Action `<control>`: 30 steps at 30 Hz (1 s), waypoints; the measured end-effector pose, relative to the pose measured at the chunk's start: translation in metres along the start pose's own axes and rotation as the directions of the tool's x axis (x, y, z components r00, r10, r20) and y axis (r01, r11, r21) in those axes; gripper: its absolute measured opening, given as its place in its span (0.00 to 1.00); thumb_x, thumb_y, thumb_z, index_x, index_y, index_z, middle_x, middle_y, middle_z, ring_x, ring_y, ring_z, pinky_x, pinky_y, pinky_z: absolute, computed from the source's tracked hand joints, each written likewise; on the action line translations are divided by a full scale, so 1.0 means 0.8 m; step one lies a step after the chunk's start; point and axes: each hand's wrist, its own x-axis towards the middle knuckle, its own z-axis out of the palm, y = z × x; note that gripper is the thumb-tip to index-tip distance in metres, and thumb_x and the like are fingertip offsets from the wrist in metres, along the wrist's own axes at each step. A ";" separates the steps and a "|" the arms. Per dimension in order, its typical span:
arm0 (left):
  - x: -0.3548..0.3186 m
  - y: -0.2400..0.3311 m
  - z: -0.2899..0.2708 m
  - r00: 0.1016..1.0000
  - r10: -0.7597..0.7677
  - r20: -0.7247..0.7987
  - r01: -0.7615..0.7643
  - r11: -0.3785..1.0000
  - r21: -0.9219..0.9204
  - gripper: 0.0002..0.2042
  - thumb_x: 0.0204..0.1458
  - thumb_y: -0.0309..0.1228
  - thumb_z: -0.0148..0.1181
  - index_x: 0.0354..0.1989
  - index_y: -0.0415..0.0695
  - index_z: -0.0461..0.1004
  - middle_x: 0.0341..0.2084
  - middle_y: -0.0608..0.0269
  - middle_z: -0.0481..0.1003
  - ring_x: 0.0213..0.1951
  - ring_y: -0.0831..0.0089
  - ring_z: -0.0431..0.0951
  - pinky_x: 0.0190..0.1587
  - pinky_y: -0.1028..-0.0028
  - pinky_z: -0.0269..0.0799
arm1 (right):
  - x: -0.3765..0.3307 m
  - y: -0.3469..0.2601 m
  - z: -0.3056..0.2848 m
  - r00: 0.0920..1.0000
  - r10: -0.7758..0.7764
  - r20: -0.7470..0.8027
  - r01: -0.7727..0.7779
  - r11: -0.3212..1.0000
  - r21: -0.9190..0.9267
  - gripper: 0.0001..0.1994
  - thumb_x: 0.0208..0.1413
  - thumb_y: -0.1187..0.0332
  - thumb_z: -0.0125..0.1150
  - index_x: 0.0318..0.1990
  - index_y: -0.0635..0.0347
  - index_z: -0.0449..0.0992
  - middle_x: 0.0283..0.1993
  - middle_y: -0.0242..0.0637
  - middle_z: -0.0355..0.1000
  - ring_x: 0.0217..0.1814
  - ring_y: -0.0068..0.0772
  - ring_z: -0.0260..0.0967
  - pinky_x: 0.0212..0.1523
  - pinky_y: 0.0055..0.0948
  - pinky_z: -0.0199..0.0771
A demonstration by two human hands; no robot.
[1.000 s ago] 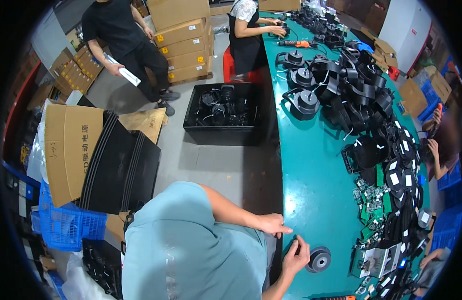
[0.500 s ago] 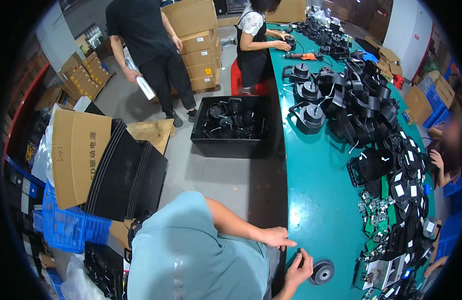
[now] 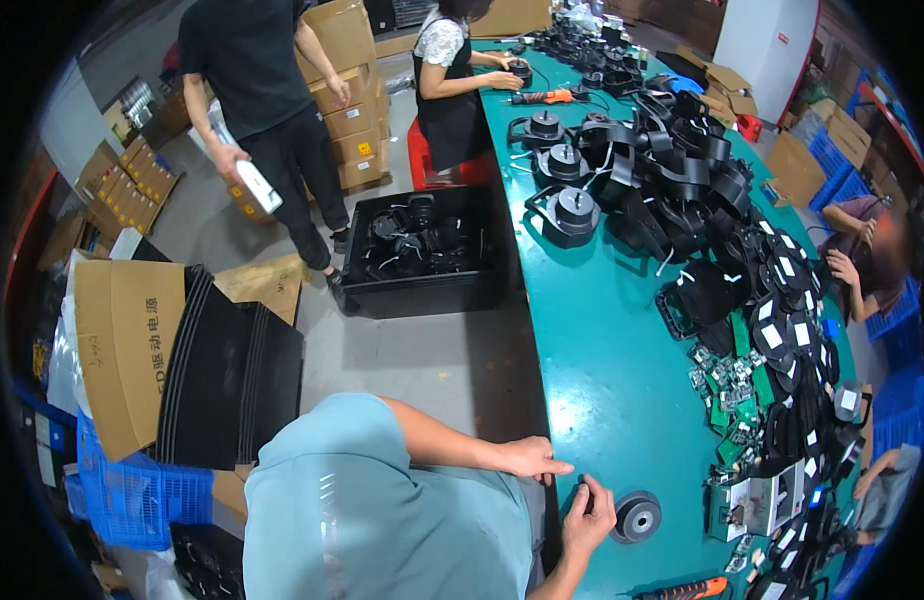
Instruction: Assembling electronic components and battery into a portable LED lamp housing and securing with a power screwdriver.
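Note:
At the near left edge of the green table (image 3: 582, 370), my left hand (image 3: 532, 458) has its index finger stretched out over the tabletop, the other fingers bent. My right hand (image 3: 590, 515) rests just nearer to me, its fingers loosely bent and slightly apart. No object shows in either hand. Beside the right hand lies a round black part (image 3: 637, 517) with a grey disc and a hole at its centre; the hand seems not to grip it. An orange and black power screwdriver (image 3: 687, 588) lies at the bottom edge, partly cut off.
Black round lamp-like housings (image 3: 570, 212) and a heap of black parts (image 3: 672, 190) cover the far table. Green circuit boards (image 3: 737, 395) lie along the right. A black bin (image 3: 422, 290) of parts stands on the floor. Co-workers (image 3: 252, 80) are nearby.
The view has shifted, so the table sits further left and the power screwdriver now shows at the bottom. The standing co-worker's legs and arms have moved. My hands keep nearly the same pose.

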 end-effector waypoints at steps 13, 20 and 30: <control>0.095 0.178 -0.238 0.777 0.615 -0.136 -0.576 0.781 0.242 0.23 0.67 0.43 0.67 0.62 0.39 0.77 0.44 0.65 0.83 0.42 0.75 0.81 0.46 0.67 0.81 | 0.003 -0.001 -0.002 0.995 -0.097 -0.005 0.097 0.995 -0.016 0.09 0.64 0.76 0.63 0.48 0.61 0.86 0.39 0.43 0.81 0.35 0.40 0.77 0.38 0.36 0.78; 0.005 0.036 -0.403 0.187 0.320 -0.929 0.656 0.663 0.360 0.22 0.51 0.43 0.71 0.52 0.47 0.85 0.62 0.45 0.73 0.62 0.38 0.70 0.62 0.39 0.68 | -0.004 0.007 0.001 0.999 -0.038 -0.005 0.038 0.999 0.032 0.09 0.64 0.75 0.63 0.48 0.62 0.86 0.38 0.44 0.80 0.36 0.44 0.78 0.40 0.38 0.78; -0.019 0.087 -0.314 0.973 0.123 0.195 -0.204 0.849 0.487 0.29 0.67 0.54 0.59 0.24 0.41 0.85 0.25 0.58 0.85 0.30 0.66 0.84 0.39 0.62 0.78 | 0.015 -0.017 -0.011 0.998 -0.035 0.042 0.029 0.991 0.128 0.10 0.63 0.75 0.66 0.51 0.60 0.85 0.45 0.43 0.82 0.43 0.46 0.80 0.43 0.38 0.80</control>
